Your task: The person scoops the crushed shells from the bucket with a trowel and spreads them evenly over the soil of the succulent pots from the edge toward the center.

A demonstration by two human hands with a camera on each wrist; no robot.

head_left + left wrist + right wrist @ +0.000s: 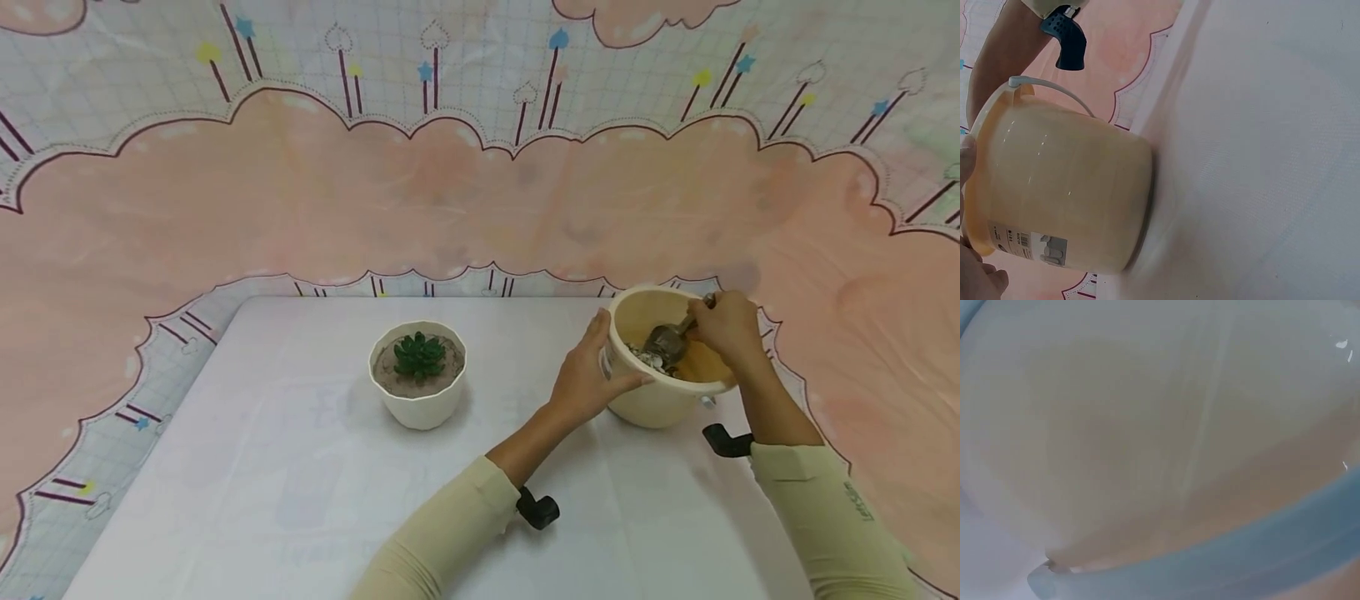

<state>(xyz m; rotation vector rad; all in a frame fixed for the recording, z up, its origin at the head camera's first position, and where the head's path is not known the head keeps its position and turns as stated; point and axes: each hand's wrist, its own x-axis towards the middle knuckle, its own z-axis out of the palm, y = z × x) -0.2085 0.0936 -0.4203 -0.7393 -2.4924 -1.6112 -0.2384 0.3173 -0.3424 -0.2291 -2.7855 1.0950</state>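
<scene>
— On the white tabletop [225, 467], right side: cream plastic bucket [648, 408], loose grey-white material [651, 357] low inside. Hands?

— Left hand [588, 379]: gripping the bucket wall, thumb by the near rim. Right hand [727, 327]: closed round the handle of a dark metal scoop [666, 343], head down at the contents.

— Step in hand, probably scooping. Tips?

— Keep the left grip firm against rocking. Slide the scoop's edge under the material at a low angle; avoid stabbing straight down. Level before lifting, then clear the rim slowly to limit spills.

— Further out?

— Left of the bucket, well apart: scalloped white pot [420, 410] with green succulent [418, 357] in grey-brown fill [386, 372]. Behind: cloud-print sheet [450, 208]. Near the wrists: black devices [538, 510], beige sleeves [442, 525].

— Unclear bits?

— Much of the contents, hidden by rim and scoop; exact type, can't tell. Left fingers, cut off in the left wrist view. Label [1027, 244], too small to read. Right wrist view: blurred, just a pale surface [1116, 425] and bluish band [1210, 553]; no scoop or fingers identifiable.
</scene>
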